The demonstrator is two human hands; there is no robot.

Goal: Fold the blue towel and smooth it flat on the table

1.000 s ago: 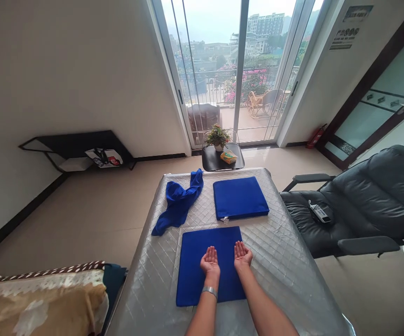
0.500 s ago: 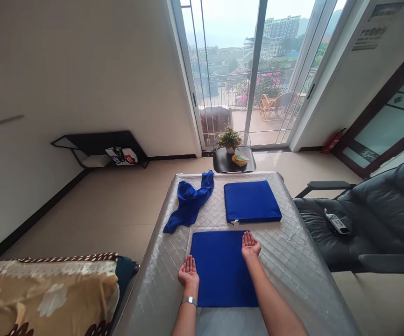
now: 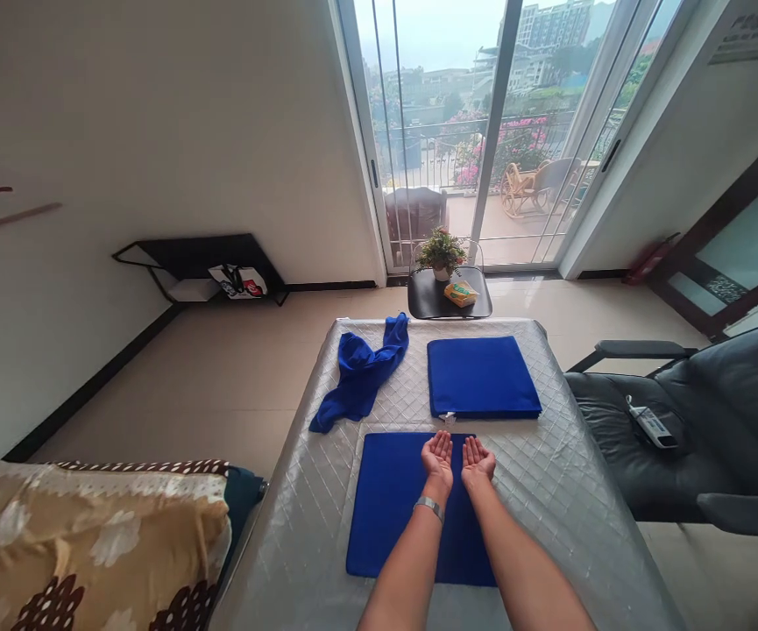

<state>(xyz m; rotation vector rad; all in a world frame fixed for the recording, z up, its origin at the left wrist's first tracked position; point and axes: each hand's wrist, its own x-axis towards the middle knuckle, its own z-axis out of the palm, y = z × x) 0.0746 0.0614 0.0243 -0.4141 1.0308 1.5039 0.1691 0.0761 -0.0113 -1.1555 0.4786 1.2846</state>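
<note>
A folded blue cloth (image 3: 385, 508) lies flat as a rectangle on the silvery quilted table cover (image 3: 549, 491). Over its upper right part is my left hand (image 3: 438, 457), palm up with fingers stretched out. My right hand (image 3: 478, 459), also palm up and open, is close beside it at the cloth's right edge. Neither hand holds anything; whether they touch the cloth I cannot tell. Beyond them sits a thicker blue folded stack (image 3: 484, 377) with a small white tag at its near edge. A crumpled blue cloth (image 3: 362, 372) lies to the left of the stack.
Past the far edge stands a black chair (image 3: 423, 302) bearing a potted plant (image 3: 442, 252) and a yellow packet (image 3: 461, 294). On the right is a dark armchair (image 3: 615, 473) with a corded white device (image 3: 652, 427). A patterned brown bedspread (image 3: 109, 535) fills the lower left.
My left hand has moved right and up, from the cloth's left edge to beside my right hand. My right hand stays near the right edge. The view has shifted slightly.
</note>
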